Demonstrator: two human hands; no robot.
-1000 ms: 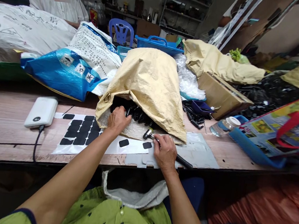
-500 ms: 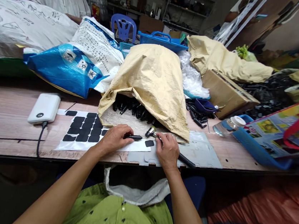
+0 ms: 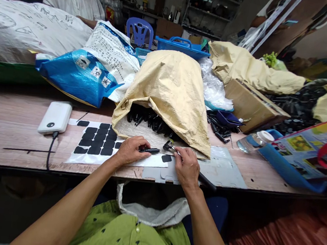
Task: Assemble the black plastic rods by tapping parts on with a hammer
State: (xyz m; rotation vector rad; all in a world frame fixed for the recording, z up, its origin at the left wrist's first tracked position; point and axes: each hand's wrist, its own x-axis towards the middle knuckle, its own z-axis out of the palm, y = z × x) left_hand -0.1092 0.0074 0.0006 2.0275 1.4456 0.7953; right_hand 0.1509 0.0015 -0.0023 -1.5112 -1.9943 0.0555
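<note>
Between the fingers of my left hand (image 3: 132, 150) is a slim black pen-like piece (image 3: 151, 150), its end pointing right above a white sheet. My right hand (image 3: 188, 167) is wrapped round a small hammer (image 3: 170, 147), whose head sits just right of the black piece and whose dark handle sticks out behind the palm. Below the hammer head lies one black rounded square (image 3: 166, 158). Several more such squares sit in rows on a white sheet (image 3: 72, 158) left of my left hand. A tan sack (image 3: 171, 80) gapes toward me, with many black pieces (image 3: 151, 122) inside its mouth.
A white power bank (image 3: 54, 118) with a black cable lies at the left. Grey sheets (image 3: 225, 171) cover the table by my right hand. A clear bottle (image 3: 254, 140) and a blue tray (image 3: 288, 164) stand at right. Behind are a blue-and-white bag (image 3: 90, 67) and a person (image 3: 73, 4).
The whole view has shifted slightly, so things appear a little further right. The hammer head looks turned and slightly tilted, while both hands keep their holds.
</note>
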